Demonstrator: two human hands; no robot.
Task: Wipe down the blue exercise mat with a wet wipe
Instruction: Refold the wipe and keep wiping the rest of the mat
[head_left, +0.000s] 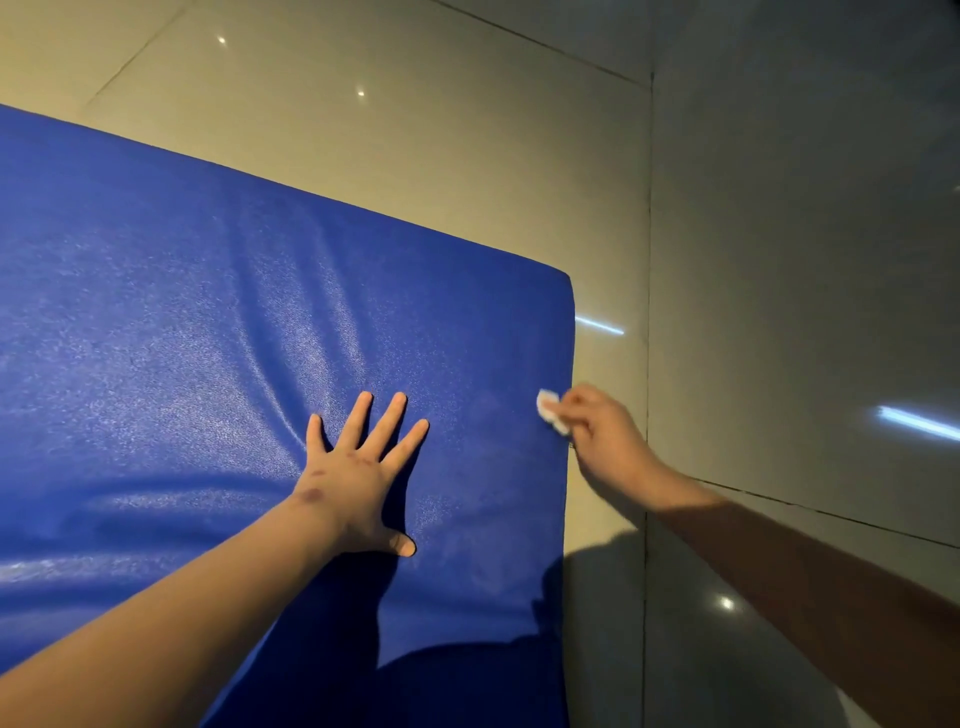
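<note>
Down at the bottom, two bare arms reach forward, the left one over the mat (182, 322) and the right one over the floor (415, 156). A dark shadow lies on the near part of the mat, under the left arm. The left hand (358, 478) lies flat on the mat with its fingers straight and spread wide, and its thumb sticks out to the right. It holds nothing and presses on the blue top, near the right side. The mat looks soft, with long wrinkles running up and to the left from that hand. Just to the right, the right hand (602, 436) pinches a small white wipe (551, 410) in its curled fingers. The wipe sits right at the right edge of the mat, and the hand itself hangs just past that edge, over the floor. The mat is big and blue and lies on the floor, filling the left side of the view, with its far corner up past the right hand. Farther off, the floor is made of big shiny tiles with thin dark lines between them, and small bright spots of light shine on it.
</note>
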